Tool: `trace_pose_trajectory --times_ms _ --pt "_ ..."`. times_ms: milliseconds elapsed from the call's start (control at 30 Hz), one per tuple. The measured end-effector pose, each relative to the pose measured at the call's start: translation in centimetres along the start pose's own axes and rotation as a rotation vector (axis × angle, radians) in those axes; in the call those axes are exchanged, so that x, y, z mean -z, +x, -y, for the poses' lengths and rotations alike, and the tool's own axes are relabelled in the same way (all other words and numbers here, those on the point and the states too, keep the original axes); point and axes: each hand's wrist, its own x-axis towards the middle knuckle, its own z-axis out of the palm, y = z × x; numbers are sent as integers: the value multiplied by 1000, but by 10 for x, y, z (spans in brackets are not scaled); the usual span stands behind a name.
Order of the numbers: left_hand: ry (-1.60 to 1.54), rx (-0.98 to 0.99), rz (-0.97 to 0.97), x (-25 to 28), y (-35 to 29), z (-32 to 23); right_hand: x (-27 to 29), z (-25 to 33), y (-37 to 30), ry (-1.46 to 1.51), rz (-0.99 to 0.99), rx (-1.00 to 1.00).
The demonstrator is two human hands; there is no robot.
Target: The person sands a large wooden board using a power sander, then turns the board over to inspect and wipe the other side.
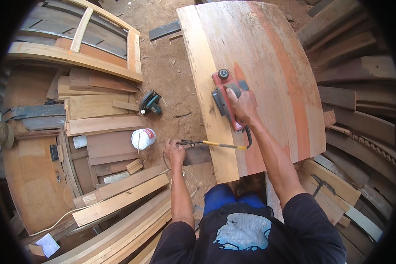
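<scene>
A wide wooden panel (268,57) of joined pale and reddish boards lies in front of me. On its left part rests a red electric hand planer (223,103) with a black front knob. My right hand (243,105) is wrapped round the planer's handle. From the planer's near end runs a dark power cord (224,145), partly wrapped in yellow. My left hand (175,154) is closed round this cord, off the panel's left edge. The planer's underside is hidden against the wood.
Left of the panel, a circular saw (150,103) and a white bucket (143,138) stand on the dirt floor. A wooden frame (134,50) lies at the far left. Stacked boards (119,198) fill the near left. More planks (361,127) and a hammer (323,184) lie to the right.
</scene>
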Motion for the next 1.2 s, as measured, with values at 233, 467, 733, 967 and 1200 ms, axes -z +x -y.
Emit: trace_pose_trajectory --times_ms 233,467,733,967,1200 --pt "-30 -210 -387 -16 -35 -25 2 14 29 -1 54 -9" --pt "-348 -949 188 -26 -129 -121 -14 5 64 -71 -17 -1" --pt "-12 -732 283 -64 -104 -160 -20 2 104 -134 -87 -8" --pt "60 -679 208 -76 -65 -178 -19 20 123 -104 -41 -66" --pt "50 -692 10 -88 -23 -197 -20 37 154 -30 7 -84"
